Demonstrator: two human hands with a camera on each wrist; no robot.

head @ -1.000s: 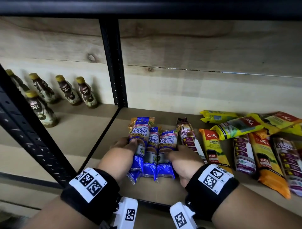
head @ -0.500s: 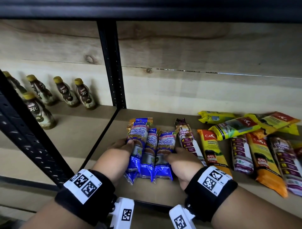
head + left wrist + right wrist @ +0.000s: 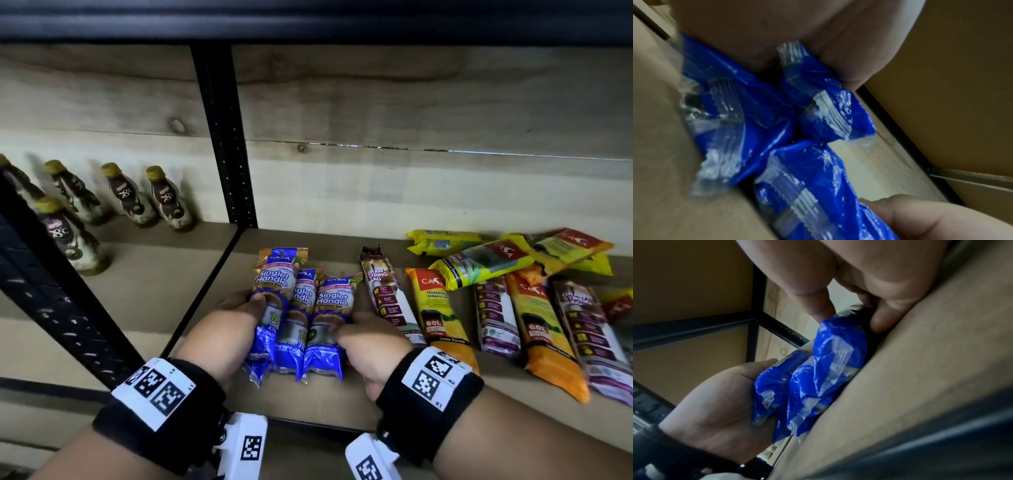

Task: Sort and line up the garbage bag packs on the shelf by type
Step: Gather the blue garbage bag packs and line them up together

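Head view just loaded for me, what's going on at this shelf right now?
A person is squaring up three blue Singlet Handle packs on the shelf board. The left hand grips the group's left side and the right hand grips its right side, pressing them together side by side. To their right, the drawstring packs and orange and yellow packs lie unsorted, some overlapping at angles. Brown bottles stand in the bay to the left.
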